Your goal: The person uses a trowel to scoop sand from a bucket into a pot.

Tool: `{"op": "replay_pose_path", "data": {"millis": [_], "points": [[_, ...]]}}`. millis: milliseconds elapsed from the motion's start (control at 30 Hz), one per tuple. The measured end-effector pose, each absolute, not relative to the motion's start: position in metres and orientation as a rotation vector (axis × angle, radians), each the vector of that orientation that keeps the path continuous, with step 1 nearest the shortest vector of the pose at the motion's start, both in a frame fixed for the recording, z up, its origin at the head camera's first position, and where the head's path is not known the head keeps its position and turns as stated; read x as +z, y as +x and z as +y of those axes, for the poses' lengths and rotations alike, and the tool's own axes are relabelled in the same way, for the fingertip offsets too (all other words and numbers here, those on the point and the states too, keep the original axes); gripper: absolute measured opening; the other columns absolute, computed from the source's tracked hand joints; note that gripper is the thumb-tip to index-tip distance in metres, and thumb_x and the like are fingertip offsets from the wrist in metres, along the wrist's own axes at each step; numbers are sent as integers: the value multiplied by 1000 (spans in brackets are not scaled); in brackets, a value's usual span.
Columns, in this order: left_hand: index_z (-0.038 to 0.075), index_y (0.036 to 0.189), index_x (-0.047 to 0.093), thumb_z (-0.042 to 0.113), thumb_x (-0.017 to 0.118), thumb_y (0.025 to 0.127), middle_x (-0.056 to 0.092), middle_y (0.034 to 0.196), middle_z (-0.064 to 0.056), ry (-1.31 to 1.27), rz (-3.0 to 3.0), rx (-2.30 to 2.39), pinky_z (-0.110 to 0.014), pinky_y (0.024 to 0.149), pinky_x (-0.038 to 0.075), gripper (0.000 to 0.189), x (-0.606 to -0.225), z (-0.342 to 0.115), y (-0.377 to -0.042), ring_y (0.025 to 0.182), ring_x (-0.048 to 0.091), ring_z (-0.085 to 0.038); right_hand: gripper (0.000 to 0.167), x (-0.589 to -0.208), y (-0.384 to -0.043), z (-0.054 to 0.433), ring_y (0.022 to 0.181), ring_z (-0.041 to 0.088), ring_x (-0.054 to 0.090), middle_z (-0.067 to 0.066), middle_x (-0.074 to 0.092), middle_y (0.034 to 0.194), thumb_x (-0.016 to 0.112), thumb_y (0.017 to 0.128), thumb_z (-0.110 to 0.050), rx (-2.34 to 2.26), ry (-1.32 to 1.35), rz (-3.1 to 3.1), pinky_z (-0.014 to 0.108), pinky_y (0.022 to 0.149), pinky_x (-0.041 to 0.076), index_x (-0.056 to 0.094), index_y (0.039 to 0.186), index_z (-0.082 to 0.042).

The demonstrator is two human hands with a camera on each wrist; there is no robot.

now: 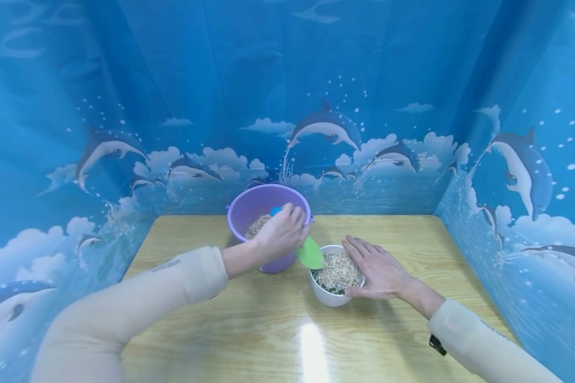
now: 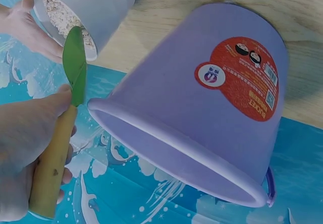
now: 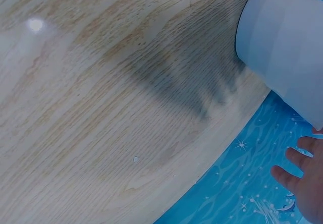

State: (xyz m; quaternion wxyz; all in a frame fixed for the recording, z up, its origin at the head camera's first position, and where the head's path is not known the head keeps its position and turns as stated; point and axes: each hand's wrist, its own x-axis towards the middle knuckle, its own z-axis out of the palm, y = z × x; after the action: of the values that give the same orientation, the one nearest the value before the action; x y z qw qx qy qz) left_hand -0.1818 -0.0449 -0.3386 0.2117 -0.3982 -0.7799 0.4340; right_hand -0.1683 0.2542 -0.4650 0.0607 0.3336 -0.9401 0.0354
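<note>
One green trowel (image 1: 310, 254), its blade at the left rim of a white bowl; I cannot tell whether they touch. Left hand (image 1: 284, 231) grasps its yellow handle (image 2: 50, 168). Bowl (image 1: 329, 299), count one: heaped pale flakes (image 1: 337, 271), dark green at the edges, nature unclear. Right hand (image 1: 376, 268), fingers extended, rests along the bowl's right side, gripping nothing; its wrist view cuts it off. One purple bucket (image 1: 278, 264), left and farther: similar flakes (image 1: 257, 226), partly hidden by the left hand. Both containers upright on the wooden bench (image 1: 249, 330). Dolphin-printed curtain (image 1: 220, 80) behind.
</note>
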Motion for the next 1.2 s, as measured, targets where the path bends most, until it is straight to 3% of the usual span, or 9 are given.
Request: {"op": "replay_pose_path", "data": {"millis": [300, 500, 567, 667, 800, 1200], "points": [[21, 155, 50, 35, 53, 109, 71, 118, 3, -1140, -2049, 1219, -25, 83, 47, 48, -335, -51, -181, 97, 58, -13, 120, -465, -167, 255, 148, 47, 47, 25, 37, 168, 69, 80, -78, 102, 1003, -2850, 67, 111, 46, 31, 163, 0], [23, 153, 52, 30, 57, 106, 69, 110, 3, -1159, -2020, 1155, -26, 80, 44, 48, -333, -58, -183, 91, 53, -13, 119, -464, -167, 255, 149, 47, 46, 25, 37, 168, 68, 80, -78, 108, 1004, -2855, 67, 111, 46, 31, 163, 0], [23, 149, 56, 39, 55, 107, 68, 106, 4, -1168, -2037, 1109, -26, 79, 45, 44, -332, -61, -185, 91, 53, -14, 119, -464, -167, 255, 149, 47, 46, 25, 37, 168, 69, 80, -78, 119, 1005, -2857, 67, 111, 46, 31, 163, 0], [22, 128, 65, 50, 53, 107, 67, 102, 4, -1190, -2100, 996, -29, 81, 46, 37, -331, -66, -188, 90, 54, -15, 119, -464, -168, 255, 150, 47, 45, 24, 36, 169, 68, 81, -77, 122, 1005, -2864, 68, 112, 46, 30, 163, -1], [20, 102, 63, 59, 55, 105, 68, 99, 1, -1222, -2201, 793, -32, 82, 47, 39, -331, -75, -193, 90, 56, -18, 119, -464, -168, 255, 151, 46, 44, 24, 34, 170, 68, 81, -78, 125, 1001, -2884, 68, 113, 45, 29, 164, -2], [16, 107, 65, 61, 56, 103, 68, 100, -4, -1169, -2482, 509, -41, 91, 55, 46, -331, -101, -207, 95, 62, -23, 119, -463, -168, 253, 152, 46, 42, 23, 33, 170, 68, 81, -77, 137, 998, -2904, 68, 114, 44, 29, 164, -2]]}}
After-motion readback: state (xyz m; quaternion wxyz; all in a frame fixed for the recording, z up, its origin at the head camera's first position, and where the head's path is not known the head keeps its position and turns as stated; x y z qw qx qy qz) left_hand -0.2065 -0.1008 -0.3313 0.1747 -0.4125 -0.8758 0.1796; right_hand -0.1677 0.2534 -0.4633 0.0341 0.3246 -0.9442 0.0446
